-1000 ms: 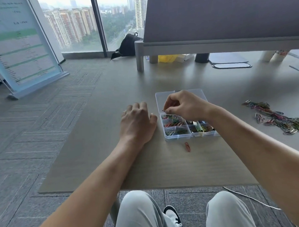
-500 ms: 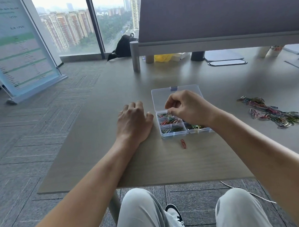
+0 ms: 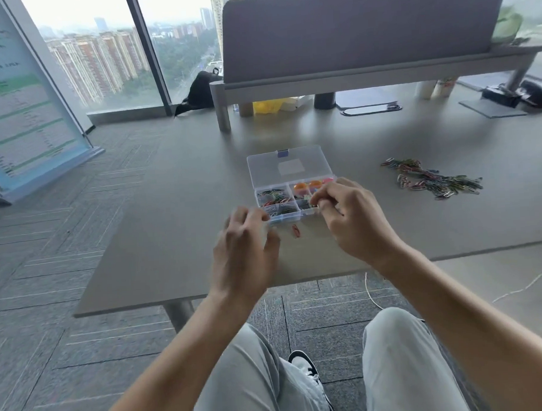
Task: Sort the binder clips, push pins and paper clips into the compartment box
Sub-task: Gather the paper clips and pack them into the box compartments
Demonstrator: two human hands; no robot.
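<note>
Clear plastic compartment box (image 3: 294, 190) on the grey table (image 3: 172, 240), lid laid open toward 12 o'clock, near compartments filled with coloured paper clips (image 3: 274, 202), far ones with orange and pink round pieces. Left hand (image 3: 245, 253) at the box's 7 o'clock corner, fingers loosely curled, blurred, contact not clear; right hand (image 3: 352, 220) at 4 o'clock, fingertips bunched together over a right compartment, pinched item impossible to tell. Single red paper clip (image 3: 295, 230) at 6 o'clock just beside the box, loose pile of coloured clips (image 3: 433, 179) well apart at 3 o'clock.

The hands (image 3: 299, 232) hide the compartment box's (image 3: 288, 170) near-right compartments.
</note>
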